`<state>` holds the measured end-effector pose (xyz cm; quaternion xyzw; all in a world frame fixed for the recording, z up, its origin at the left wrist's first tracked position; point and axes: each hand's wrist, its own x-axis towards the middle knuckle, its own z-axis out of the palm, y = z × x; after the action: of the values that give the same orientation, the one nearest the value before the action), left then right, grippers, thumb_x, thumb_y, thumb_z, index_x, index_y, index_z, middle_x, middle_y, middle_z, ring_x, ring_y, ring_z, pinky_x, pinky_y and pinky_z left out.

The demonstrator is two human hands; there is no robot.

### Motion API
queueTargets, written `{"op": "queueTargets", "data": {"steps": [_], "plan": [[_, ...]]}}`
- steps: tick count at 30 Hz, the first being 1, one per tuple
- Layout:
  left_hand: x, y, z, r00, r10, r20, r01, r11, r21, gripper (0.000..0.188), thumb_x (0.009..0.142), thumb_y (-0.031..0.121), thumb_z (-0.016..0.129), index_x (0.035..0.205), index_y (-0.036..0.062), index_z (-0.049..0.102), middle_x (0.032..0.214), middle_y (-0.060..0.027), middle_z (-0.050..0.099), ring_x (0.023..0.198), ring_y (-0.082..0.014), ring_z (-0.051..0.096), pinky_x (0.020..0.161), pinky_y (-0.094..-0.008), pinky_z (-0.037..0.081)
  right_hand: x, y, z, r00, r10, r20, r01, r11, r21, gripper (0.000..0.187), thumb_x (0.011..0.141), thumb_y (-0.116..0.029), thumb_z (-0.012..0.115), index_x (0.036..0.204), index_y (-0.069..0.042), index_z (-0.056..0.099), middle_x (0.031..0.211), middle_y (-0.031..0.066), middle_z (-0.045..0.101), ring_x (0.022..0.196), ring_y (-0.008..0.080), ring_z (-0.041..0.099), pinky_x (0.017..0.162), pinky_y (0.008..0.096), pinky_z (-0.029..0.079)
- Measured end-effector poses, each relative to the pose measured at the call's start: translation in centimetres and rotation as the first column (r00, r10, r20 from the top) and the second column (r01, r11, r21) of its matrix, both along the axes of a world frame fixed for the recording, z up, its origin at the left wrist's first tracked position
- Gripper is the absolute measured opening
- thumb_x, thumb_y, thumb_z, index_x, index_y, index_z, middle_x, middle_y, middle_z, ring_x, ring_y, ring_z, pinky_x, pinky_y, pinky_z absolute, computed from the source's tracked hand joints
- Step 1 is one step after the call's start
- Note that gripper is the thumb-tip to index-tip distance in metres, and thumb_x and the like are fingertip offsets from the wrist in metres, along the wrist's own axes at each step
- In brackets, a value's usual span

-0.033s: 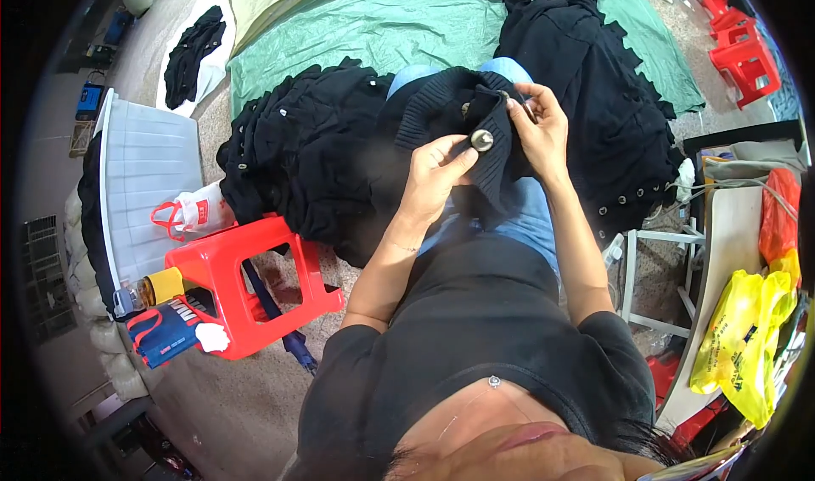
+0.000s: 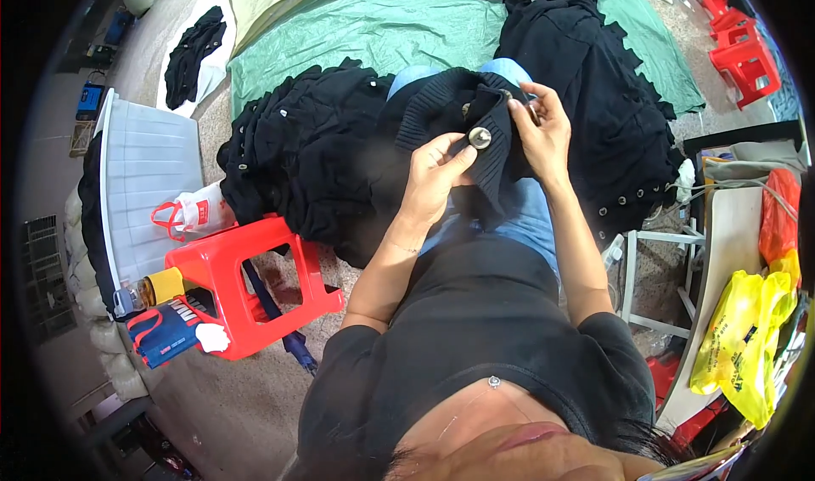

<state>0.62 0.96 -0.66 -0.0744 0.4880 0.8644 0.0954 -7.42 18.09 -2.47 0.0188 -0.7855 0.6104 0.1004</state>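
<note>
A black ribbed knit garment lies over my knees, its edge raised between my hands. My left hand pinches that edge beside a round, shiny metal button, with the thumb against the button's lower rim. At the upper right of the same band, my right hand grips the knit between thumb and fingers. A second button there is partly covered by the fingertips. Whether the right fingers also hold something small I cannot make out.
Black garments pile up on my left and on my right, over a green sheet. A red stool and a pale plastic bin stand at left. A yellow bag hangs at right by a board.
The metal button has tilted slightly and shifted a little left under my left thumb. My right fingers have moved slightly; both hands keep their hold on the knit.
</note>
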Motion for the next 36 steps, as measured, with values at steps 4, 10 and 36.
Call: {"op": "queueTargets", "data": {"steps": [4,10,36], "plan": [[0.0,0.6,1.1,0.998,0.055,0.016,-0.057,0.984,0.169,0.019,0.095,0.007,0.06,0.111,-0.0043,0.058,0.097,-0.0088,0.068,0.081,-0.011,0.066,0.069,-0.0262,0.059,2.7,0.6,2.5,0.986,0.064,-0.153,-0.062,0.998,0.015,0.028,0.085,-0.008,0.071,0.112,-0.004,0.065,0.079,0.002,0.059,0.066,0.0073,0.051,0.062,0.023,0.044],[0.1,0.9,1.7,0.999,0.016,-0.045,-0.011,0.995,0.099,0.02,0.094,0.006,0.06,0.111,-0.0049,0.057,0.094,-0.0072,0.066,0.082,-0.0099,0.065,0.069,-0.0259,0.058,3.0,1.4,4.2,0.812,0.422,-0.402,-0.333,0.902,0.275,0.039,0.069,0.01,0.066,0.104,-0.005,0.07,0.08,0.0071,0.063,0.064,0.017,0.062,0.056,0.0265,0.049],[-0.7,-0.5,-0.2,0.969,-0.075,-0.236,0.012,0.966,-0.258,0.03,0.093,-0.001,0.059,0.122,-0.0056,0.06,0.113,-0.0063,0.066,0.093,-0.007,0.06,0.081,-0.0193,0.048,3.4,-0.8,1.4,0.918,0.386,-0.091,-0.396,0.878,-0.27,0.009,0.087,-0.004,0.069,0.096,-0.001,0.071,0.082,-0.0006,0.058,0.074,0.0057,0.051,0.067,0.0204,0.039]]}}
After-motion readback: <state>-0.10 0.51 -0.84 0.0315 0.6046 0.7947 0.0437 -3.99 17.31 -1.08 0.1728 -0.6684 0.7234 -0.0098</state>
